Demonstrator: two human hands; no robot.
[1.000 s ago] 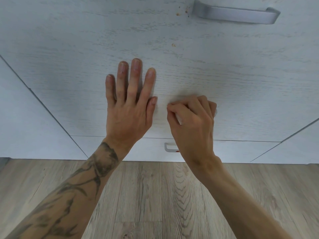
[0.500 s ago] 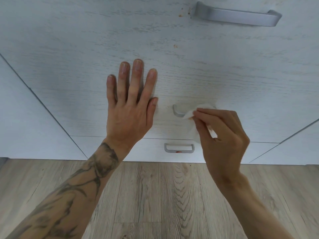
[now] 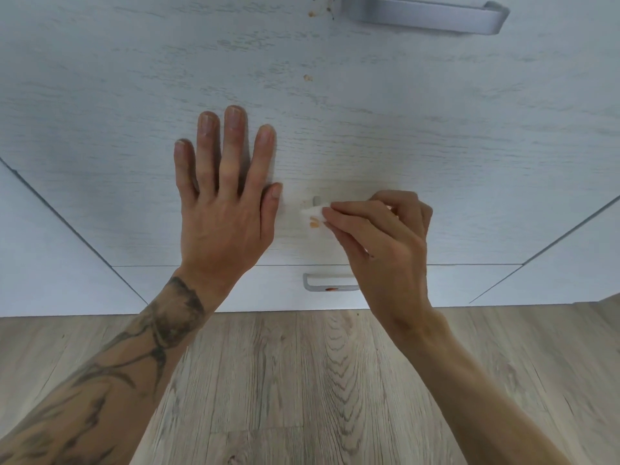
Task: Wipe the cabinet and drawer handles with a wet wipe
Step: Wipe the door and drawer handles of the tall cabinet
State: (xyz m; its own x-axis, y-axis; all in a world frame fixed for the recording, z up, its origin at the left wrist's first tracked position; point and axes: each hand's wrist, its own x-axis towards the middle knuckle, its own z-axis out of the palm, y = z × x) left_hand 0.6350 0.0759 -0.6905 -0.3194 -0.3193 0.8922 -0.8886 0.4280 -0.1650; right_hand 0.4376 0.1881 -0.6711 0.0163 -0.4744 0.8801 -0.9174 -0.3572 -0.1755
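My right hand [image 3: 382, 236] pinches a white wet wipe [image 3: 313, 214] with orange smears on it, pressed against the left end of the middle drawer's grey handle [image 3: 316, 200]. Most of that handle is hidden behind the hand. My left hand [image 3: 224, 196] lies flat with fingers spread on the pale wood-grain drawer front [image 3: 436, 135], just left of the wipe. A second grey handle [image 3: 426, 15] sits on the drawer above. The bottom drawer's handle [image 3: 322, 283] shows a red-orange spot on its lower bar.
Small brownish specks [image 3: 308, 77] dot the drawer front below and left of the top handle. Neighbouring white cabinet fronts [image 3: 50, 263] flank the drawers on both sides. Light wood-plank floor [image 3: 302, 380] runs below the cabinet base.
My right hand slid right along the middle handle, then back to its left end with the wipe, which now shows orange smears. My left hand stayed flat on the drawer.
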